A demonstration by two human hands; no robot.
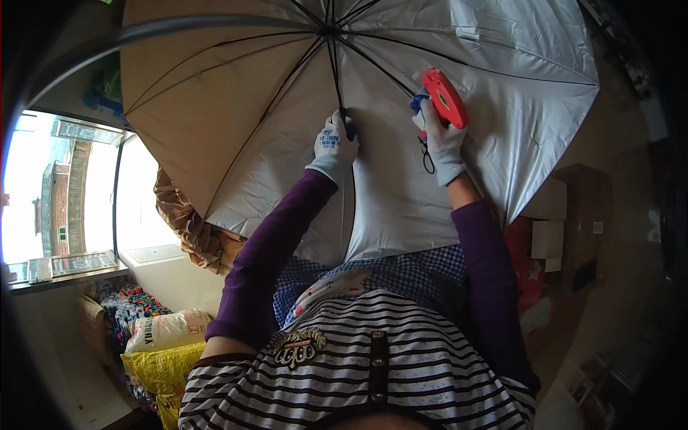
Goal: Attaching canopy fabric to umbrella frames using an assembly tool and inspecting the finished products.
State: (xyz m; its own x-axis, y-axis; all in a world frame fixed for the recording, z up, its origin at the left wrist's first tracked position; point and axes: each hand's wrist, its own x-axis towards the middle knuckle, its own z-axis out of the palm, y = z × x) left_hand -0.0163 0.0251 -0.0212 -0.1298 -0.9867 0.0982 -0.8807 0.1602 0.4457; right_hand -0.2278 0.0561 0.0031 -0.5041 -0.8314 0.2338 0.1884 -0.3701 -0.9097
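Well, tool (pixel 447 99) (red) in right hand (pixel 441 140)

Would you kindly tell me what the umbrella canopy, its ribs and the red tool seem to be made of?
The canopy looks like thin coated fabric: silvery, creased, softly shiny. Its slim, dark ribs may be painted metal, though fibreglass is possible. The red tool is probably hard plastic, given its smooth, moulded-looking body.
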